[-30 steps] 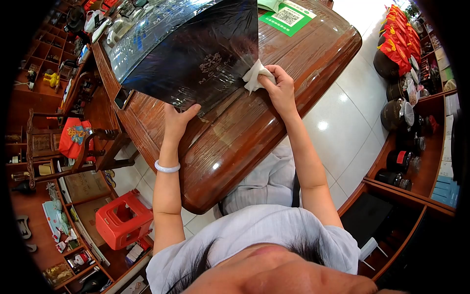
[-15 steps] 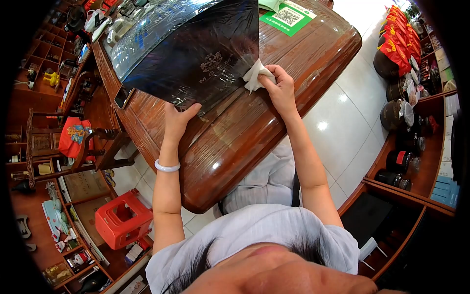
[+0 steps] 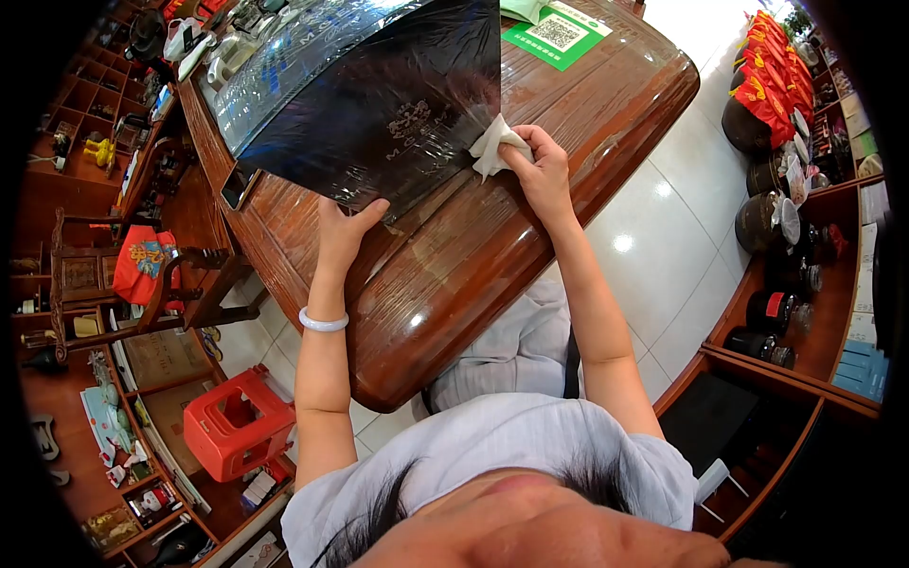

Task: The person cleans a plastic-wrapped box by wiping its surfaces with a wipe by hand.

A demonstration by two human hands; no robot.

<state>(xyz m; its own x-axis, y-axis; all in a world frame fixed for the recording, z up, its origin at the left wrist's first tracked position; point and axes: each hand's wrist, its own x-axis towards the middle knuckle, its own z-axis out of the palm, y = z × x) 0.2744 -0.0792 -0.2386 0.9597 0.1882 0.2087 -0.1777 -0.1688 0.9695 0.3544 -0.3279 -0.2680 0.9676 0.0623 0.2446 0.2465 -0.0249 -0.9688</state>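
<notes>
A large black box [image 3: 379,123] in shiny clear wrap, with silvery lettering on its face, stands on the brown wooden table [image 3: 454,293]. My left hand [image 3: 343,222] holds the box's lower left edge, thumb out to the side and the other fingers partly hidden under it. A pale bracelet [image 3: 324,322] is round that wrist. Pinched in my right hand [image 3: 540,170] is a crumpled white tissue [image 3: 493,147], which touches the lower right corner of the box.
A green QR-code card [image 3: 559,36] lies behind the box. A phone [image 3: 237,187] is at the table's left edge. A red plastic stool [image 3: 239,423] and a carved wooden chair [image 3: 180,260] stand left. Dark jars with red covers [image 3: 772,85] line the right.
</notes>
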